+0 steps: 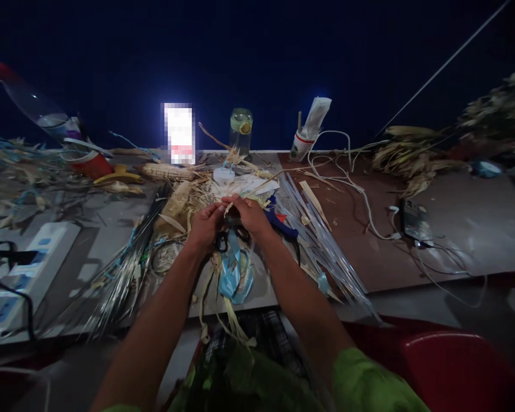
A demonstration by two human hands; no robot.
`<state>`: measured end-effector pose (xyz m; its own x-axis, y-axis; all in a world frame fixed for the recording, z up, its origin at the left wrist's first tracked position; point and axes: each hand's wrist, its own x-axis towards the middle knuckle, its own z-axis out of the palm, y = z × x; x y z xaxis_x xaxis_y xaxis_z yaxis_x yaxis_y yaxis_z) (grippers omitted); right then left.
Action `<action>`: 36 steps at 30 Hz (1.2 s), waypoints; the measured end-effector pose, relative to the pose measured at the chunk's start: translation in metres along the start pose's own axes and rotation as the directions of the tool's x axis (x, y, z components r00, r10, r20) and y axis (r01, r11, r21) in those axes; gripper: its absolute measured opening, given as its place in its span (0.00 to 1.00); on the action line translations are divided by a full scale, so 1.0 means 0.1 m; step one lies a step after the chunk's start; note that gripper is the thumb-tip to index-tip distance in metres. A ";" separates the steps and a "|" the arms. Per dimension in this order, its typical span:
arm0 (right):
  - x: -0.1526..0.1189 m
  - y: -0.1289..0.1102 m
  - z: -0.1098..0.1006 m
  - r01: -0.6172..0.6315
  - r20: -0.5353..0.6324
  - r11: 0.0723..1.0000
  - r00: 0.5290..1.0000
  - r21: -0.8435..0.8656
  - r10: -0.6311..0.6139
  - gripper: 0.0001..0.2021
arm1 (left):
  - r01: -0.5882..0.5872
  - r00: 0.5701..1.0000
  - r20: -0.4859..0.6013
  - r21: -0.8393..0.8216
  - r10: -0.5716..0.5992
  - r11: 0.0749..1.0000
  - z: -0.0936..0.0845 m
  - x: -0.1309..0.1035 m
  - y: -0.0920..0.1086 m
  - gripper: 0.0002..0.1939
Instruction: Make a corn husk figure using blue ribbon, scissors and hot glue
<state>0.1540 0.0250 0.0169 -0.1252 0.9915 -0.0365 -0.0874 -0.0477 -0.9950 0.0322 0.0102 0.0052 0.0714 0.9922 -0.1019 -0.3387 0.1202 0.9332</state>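
Observation:
My left hand (206, 225) and my right hand (248, 213) meet over the middle of the table, fingertips pinched close together on a thin pale dried strand (264, 185) that runs up to the right. Just below them lie black-handled scissors (222, 241) and a light blue ribbon (235, 274). A blue glue gun (281, 224) rests beside my right hand. Dried husk scraps and a corn cob (167, 171) lie beyond my left hand. How the strand is held between the fingertips is too small to tell.
Clear sticks (326, 246) lie on the right, dark wires (124, 274) on the left. Further out are a power strip (47, 263), a phone (416, 220) with white cables, a jar (241, 130), a paper cup (302, 144), a lit screen (179, 131) and a red chair (450, 366).

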 end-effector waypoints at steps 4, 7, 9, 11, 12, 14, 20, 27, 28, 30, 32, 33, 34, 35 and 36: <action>0.02 0.01 -0.01 0.021 -0.048 0.999 0.999 -0.043 -0.024 0.23 | 0.056 0.998 -0.003 -0.091 -0.057 0.994 0.05 -0.03 0.04 0.12; 0.04 0.05 -0.02 0.030 -0.051 0.997 0.998 -0.064 -0.033 0.22 | 0.090 0.995 0.051 -0.107 -0.084 0.990 0.07 -0.04 0.03 0.14; 0.05 0.07 -0.01 0.042 -0.031 0.997 0.999 -0.059 -0.044 0.22 | 0.083 0.996 0.048 -0.104 -0.078 0.991 0.07 -0.03 0.01 0.14; 0.06 0.09 0.00 0.045 -0.009 0.998 0.999 -0.040 -0.046 0.21 | 0.069 0.998 0.018 -0.095 -0.067 0.993 0.07 -0.02 0.00 0.13; 0.05 0.09 0.01 0.040 -0.008 0.999 0.999 -0.026 -0.041 0.21 | 0.064 0.998 -0.005 -0.090 -0.065 0.994 0.06 -0.02 0.00 0.13; 0.05 0.07 0.01 0.028 -0.030 1.000 0.999 0.000 -0.028 0.19 | 0.055 0.996 -0.062 -0.084 -0.060 0.995 0.06 -0.01 0.01 0.12; 0.05 -0.01 -0.03 0.058 -0.152 0.996 0.987 0.066 -0.048 0.11 | 0.015 0.993 -0.114 0.035 -0.010 0.999 0.05 -0.02 0.05 0.11; 0.01 -0.14 -0.02 -0.145 -0.024 0.842 0.983 0.520 0.184 0.08 | -0.019 0.999 -0.032 -0.056 0.018 0.998 0.07 -0.07 0.07 0.11; 0.00 -0.16 -0.02 -0.165 -0.009 0.811 0.979 0.562 0.205 0.08 | -0.009 1.000 -0.029 -0.071 0.007 0.997 0.07 -0.08 0.08 0.12; 0.00 -0.20 -0.03 -0.219 0.024 0.750 0.965 0.624 0.262 0.07 | 0.016 0.999 -0.028 -0.097 -0.019 0.995 0.07 -0.08 0.08 0.14; -0.01 -0.23 -0.05 -0.284 0.061 0.690 0.942 0.666 0.330 0.06 | 0.030 0.999 -0.021 -0.121 -0.032 0.992 0.07 -0.09 0.09 0.15; -0.01 -0.24 -0.05 -0.313 0.081 0.663 0.931 0.680 0.356 0.05 | 0.029 0.999 -0.016 -0.134 -0.032 0.991 0.07 -0.09 0.09 0.14; -0.01 -0.24 -0.06 -0.332 0.098 0.642 0.923 0.691 0.371 0.05 | 0.027 1.000 -0.010 -0.144 -0.029 0.989 0.06 -0.09 0.10 0.14; -0.01 -0.25 -0.06 -0.340 0.110 0.629 0.920 0.699 0.376 0.05 | 0.026 1.000 -0.004 -0.152 -0.027 0.988 0.06 -0.09 0.10 0.14; -0.01 -0.25 -0.06 -0.339 0.113 0.625 0.921 0.703 0.372 0.05 | 0.027 1.000 0.002 -0.158 -0.027 0.987 0.06 -0.10 0.11 0.13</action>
<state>0.1620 0.0259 0.0409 -0.2599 0.8819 -0.3934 -0.7070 -0.4513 -0.5445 0.0333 0.0019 0.0187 0.0821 0.9886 -0.1260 -0.4808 0.1500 0.8639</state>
